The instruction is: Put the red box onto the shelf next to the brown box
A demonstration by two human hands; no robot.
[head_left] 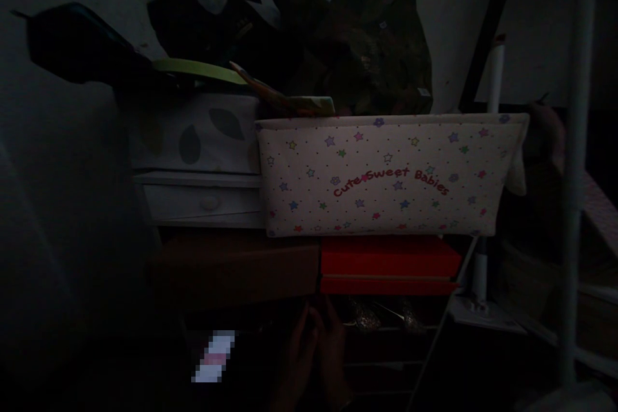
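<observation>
The scene is very dark. My left hand [295,355] and my right hand [333,349] are low in the middle, side by side and almost touching. Their fingers stretch upward and I see nothing in them. They hover in front of a dark shelf opening, just below a brown box [236,270] and a red box [389,262]. Glittery shoes [367,317] lie on that shelf, right of my right hand. On top of the boxes sits a white fabric bin [386,174] with coloured stars and the words "Cute Sweet Babies".
A white drawer unit [197,201] stands left of the fabric bin, with a green lid [197,68] and dark bags [338,26] piled on top. A white pole [575,174] rises at the right. A thinner pole on a base [480,283] stands beside the red box.
</observation>
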